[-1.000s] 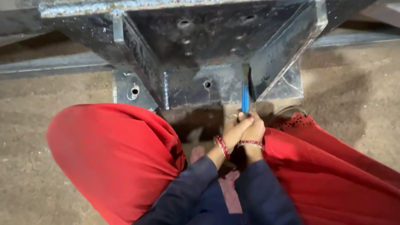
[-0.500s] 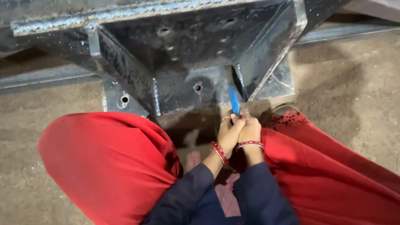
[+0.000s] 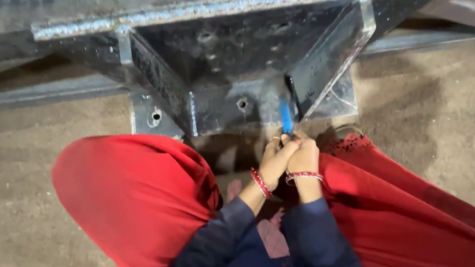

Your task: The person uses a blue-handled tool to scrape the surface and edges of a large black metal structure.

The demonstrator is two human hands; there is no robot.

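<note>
- The left hand point(image 3: 274, 161) and the right hand point(image 3: 305, 159) are pressing together, both wrapping tightly round the lower end of a blue-handled tool point(image 3: 285, 116); doubling the grip is probably giving more force and a steadier line.
- The tool is standing nearly upright, its dark working end reaching into the corner where a slanted steel gusset plate point(image 3: 330, 61) is meeting the flat base plate point(image 3: 234, 107), so the tip is likely bearing on the seam; the tip itself is too dark to make out.
- Red bangles are sitting at both wrists, dark blue sleeves running back toward the camera.
- The person is squatting close, red-clothed knees spreading either side, keeping the arms short and low.
- The big steel beam point(image 3: 145, 3) is lying across the concrete floor point(image 3: 452, 131).
</note>
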